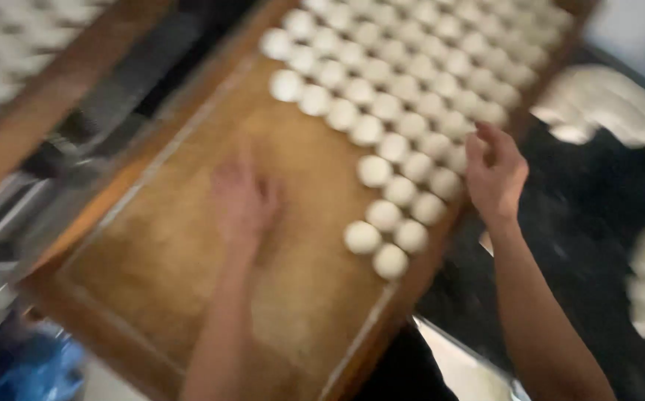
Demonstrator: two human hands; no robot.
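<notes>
Dough balls [383, 215] look soft & squishy imo, cup from sides. Left hand [244, 200] flat on wooden tray [152, 260], right hand [495, 174] open, both empty.

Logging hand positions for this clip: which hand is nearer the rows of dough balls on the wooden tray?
Right. The right hand is at the edge of the dough balls; the left hand lies apart on the bare wooden tray.

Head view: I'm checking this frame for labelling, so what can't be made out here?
- Left hand: motion blur hides its fingers on the wooden tray.
- Right hand: blurred at the dough balls; grip unclear.
- White heaps: blurred, cut off by the right edge.
</notes>
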